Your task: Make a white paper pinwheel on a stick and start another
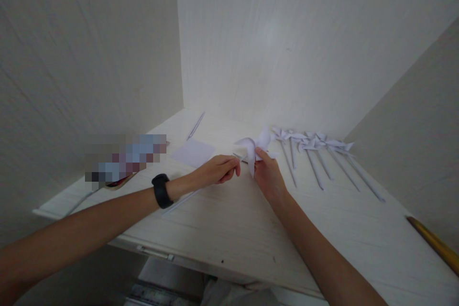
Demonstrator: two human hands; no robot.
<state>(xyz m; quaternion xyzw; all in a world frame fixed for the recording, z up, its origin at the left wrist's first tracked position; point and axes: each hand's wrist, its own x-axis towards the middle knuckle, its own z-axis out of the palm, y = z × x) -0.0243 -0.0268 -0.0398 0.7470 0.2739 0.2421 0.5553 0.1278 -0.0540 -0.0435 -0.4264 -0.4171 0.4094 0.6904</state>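
Above the table, my right hand pinches the paper pinwheel, best lightly to spare its folds, while my left hand curls in, its hold unclear.

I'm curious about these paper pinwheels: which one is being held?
The leftmost pinwheel, held in the right hand; the other pinwheels lie on the table.

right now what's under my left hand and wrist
A thin white stick on the table runs in behind the wrist of the left hand. The covered stretch can't be seen, nor whether anything else lies there.
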